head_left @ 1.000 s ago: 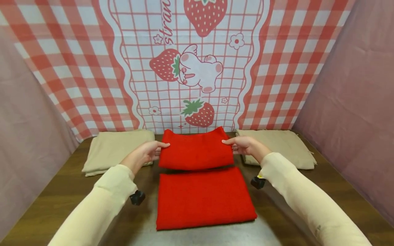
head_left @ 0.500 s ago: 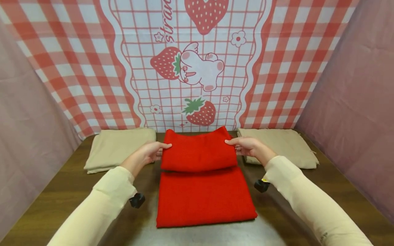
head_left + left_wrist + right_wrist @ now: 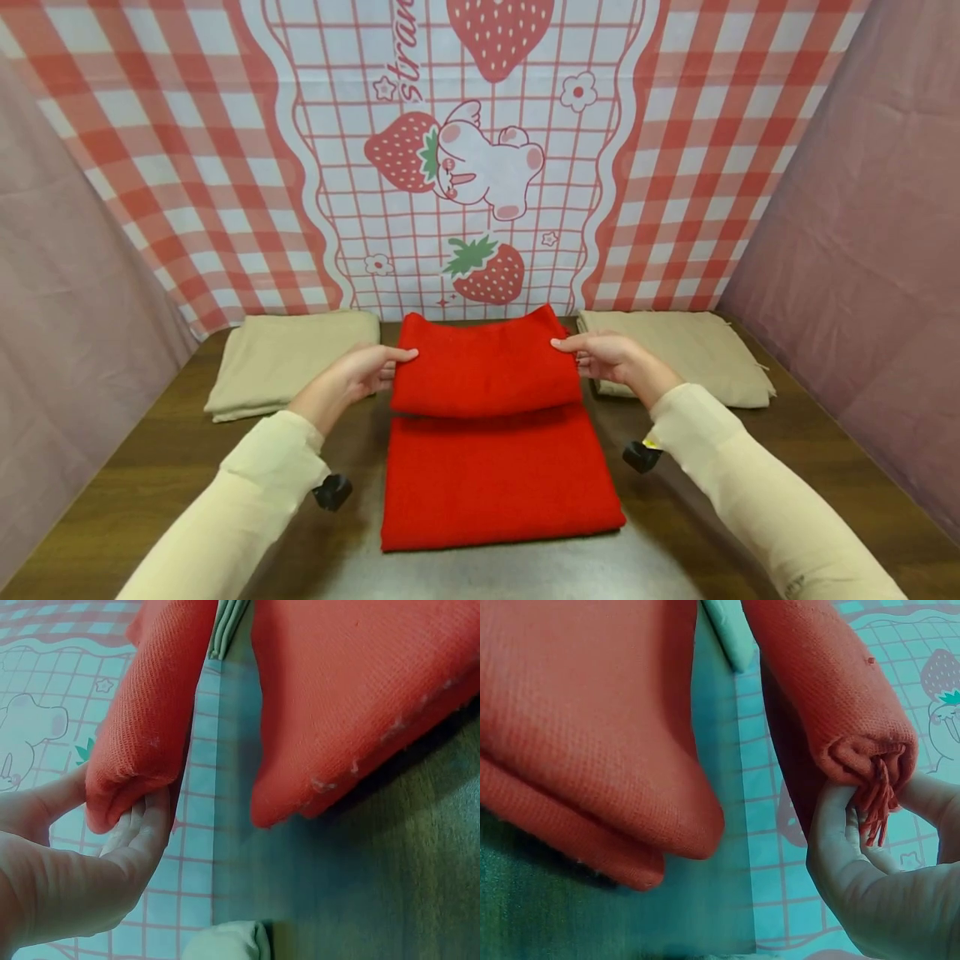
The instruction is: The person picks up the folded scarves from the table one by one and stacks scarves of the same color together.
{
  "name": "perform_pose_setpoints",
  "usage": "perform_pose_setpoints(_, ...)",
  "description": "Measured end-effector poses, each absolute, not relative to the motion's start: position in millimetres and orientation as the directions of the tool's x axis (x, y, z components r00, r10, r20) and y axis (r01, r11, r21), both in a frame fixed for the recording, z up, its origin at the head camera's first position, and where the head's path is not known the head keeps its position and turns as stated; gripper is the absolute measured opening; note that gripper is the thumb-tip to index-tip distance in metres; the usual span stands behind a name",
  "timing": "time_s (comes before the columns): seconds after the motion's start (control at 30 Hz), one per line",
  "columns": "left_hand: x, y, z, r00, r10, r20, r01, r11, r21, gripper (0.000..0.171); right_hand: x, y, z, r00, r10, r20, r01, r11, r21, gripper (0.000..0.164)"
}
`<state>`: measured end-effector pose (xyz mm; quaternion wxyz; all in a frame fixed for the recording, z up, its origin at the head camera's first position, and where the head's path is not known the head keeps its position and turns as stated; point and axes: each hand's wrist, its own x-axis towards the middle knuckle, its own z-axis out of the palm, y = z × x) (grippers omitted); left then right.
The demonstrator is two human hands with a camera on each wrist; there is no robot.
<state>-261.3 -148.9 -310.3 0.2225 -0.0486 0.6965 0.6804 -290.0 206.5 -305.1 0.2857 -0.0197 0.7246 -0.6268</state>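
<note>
Two red knit cloths are seen at the middle of the tabletop [image 3: 150, 467], one lifted and one lying. The lifted red cloth [image 3: 483, 375] is held by its ends, with its long axis running left to right between the hands and its upper edge sagging at the middle. Its left end is pinched by the left hand [image 3: 358, 371], the thumb laid on the visible face and the other fingers tucked beneath; the right end is pinched by the right hand [image 3: 606, 358] in the same manner, so both sets of fingers are parted only by the thickness of the folds. The lying red cloth [image 3: 502, 487] is set lower and toward the person, its long side roughly parallel; neither hand is clearly nearer to it. A left beige cloth [image 3: 288, 362] and a right beige cloth [image 3: 675, 354] are laid folded just beyond the hands.

The far edge of the lying cloth is covered in the head view, and whether the two red cloths touch at the middle cannot be told, though a gap is shown at their ends in the wrist views. Some fingertips are hidden under the folds, where layers cannot be counted. Red fringe [image 3: 880, 799] is made out only at the right end. Both sleeves are cut off by the lower frame edge.
</note>
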Motion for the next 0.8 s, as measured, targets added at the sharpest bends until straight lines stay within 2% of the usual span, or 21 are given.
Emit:
perform_pose_setpoints(0.27,-256,-147,-310,-0.899,0.227,-0.374,-0.373,0.048,0.927,0.045,-284,210,-306,-0.829,-0.416,-0.374,0.330,0.177,-0.927,0.026)
perform_pose_setpoints(0.8,-247,-142,-306,-0.902,0.233,-0.364,-0.363,0.051,0.930,0.043,-273,219,-308,-0.827,-0.421,-0.373,0.339,0.155,-0.928,0.014)
